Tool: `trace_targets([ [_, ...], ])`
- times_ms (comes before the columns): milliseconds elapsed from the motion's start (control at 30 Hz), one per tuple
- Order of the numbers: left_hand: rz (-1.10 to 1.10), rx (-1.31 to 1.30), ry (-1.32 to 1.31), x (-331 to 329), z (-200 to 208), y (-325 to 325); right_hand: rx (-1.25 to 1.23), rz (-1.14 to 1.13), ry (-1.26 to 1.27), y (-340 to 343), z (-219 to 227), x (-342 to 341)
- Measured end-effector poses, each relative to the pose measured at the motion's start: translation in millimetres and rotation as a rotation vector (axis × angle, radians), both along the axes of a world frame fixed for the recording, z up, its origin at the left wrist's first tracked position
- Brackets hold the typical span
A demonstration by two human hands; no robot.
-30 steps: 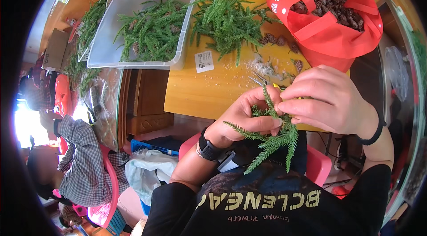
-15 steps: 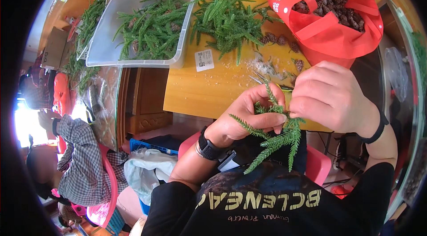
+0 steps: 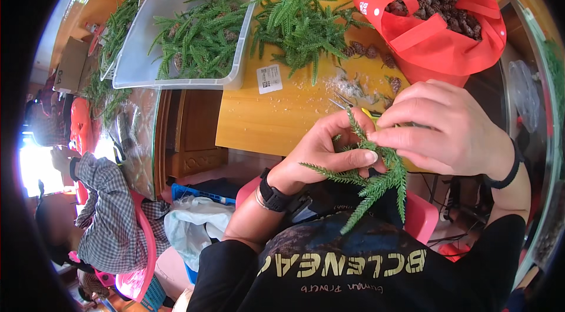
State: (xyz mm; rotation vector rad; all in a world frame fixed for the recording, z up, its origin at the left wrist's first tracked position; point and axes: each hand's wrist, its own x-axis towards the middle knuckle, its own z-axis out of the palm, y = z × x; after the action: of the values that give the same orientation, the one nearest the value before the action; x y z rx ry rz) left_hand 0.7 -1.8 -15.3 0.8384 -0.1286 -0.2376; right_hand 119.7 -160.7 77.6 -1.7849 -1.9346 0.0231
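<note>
Over the table's front edge, my left hand (image 3: 336, 148) pinches an artificial green pine sprig (image 3: 381, 187) between thumb and fingers. Several of its needled branches hang below the hand and one points up past the fingertips. My right hand (image 3: 450, 128) closes on the same sprig from the right, thumb and fingertips meeting at its middle. Part of a green branch shows between the right fingers. The stem and whatever else lies under the fingertips are hidden. Just beyond my hands lies a pointed metal tool with a yellow handle (image 3: 368, 113), mostly covered.
A heap of pine sprigs (image 3: 297, 27) lies on the yellow table (image 3: 259, 127). Left of it stands a clear plastic bin (image 3: 176, 84) of sprigs with pine cones. A red bag (image 3: 441, 47) holds pine cones; loose cones (image 3: 371, 51) and white crumbs lie nearby. Another person's checked sleeve (image 3: 112, 224) is at left.
My right hand's fingers have opened out from a tighter fist and shifted slightly left over the sprig. The sprig's lower branches have swung to the right. My left hand keeps its pinch.
</note>
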Motion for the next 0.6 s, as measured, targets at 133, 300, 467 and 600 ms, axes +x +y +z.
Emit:
trace_targets([
  [133,-0.062,-0.057,-0.009,0.4,-0.2,0.2,0.024,0.056,-0.240,-1.6,5.1,3.0],
  [300,0.003,0.013,0.042,-0.4,2.7,-3.6,0.065,0.103,-0.313,-2.0,8.5,1.8],
  [467,-0.102,-0.023,-0.048,-0.2,3.8,-4.1,0.058,0.163,-0.336,-4.2,10.4,2.2],
  [600,-0.026,0.059,-0.110,0.5,-1.1,-9.8,-0.039,0.109,-0.383,-5.6,12.5,-4.2],
])
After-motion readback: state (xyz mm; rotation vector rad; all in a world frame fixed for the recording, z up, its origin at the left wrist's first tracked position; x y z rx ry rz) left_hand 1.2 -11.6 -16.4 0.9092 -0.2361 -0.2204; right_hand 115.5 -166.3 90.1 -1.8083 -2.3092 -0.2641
